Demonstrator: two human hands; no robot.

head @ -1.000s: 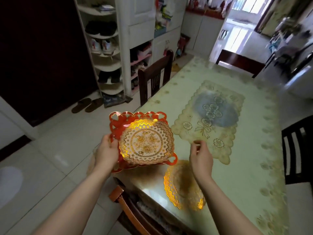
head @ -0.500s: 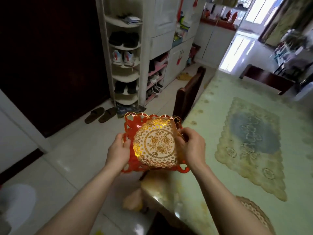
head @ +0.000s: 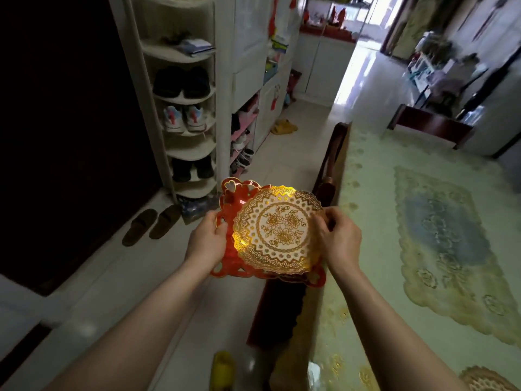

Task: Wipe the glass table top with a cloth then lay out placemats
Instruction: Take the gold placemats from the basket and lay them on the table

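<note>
Placemats (head: 277, 230) clamped between both outstretched hands, left hand (head: 205, 244) and right hand (head: 339, 238) at opposite edges.

Left of me, a white open corner shoe rack (head: 180, 108): dark shoes (head: 181, 81) on one shelf, white sneakers with red-blue marks (head: 184, 118) below, black shoes (head: 193, 167) lower. A pair of dark brown slippers (head: 152, 225) on the pale tiled floor (head: 84, 292) near my rack. Yellow slippers (head: 283, 127) farther back, one yellow slipper (head: 222, 369) near my feet. Dark wooden chair (head: 329, 167) beside me, another dark wooden chair (head: 431, 129) far off.
</note>
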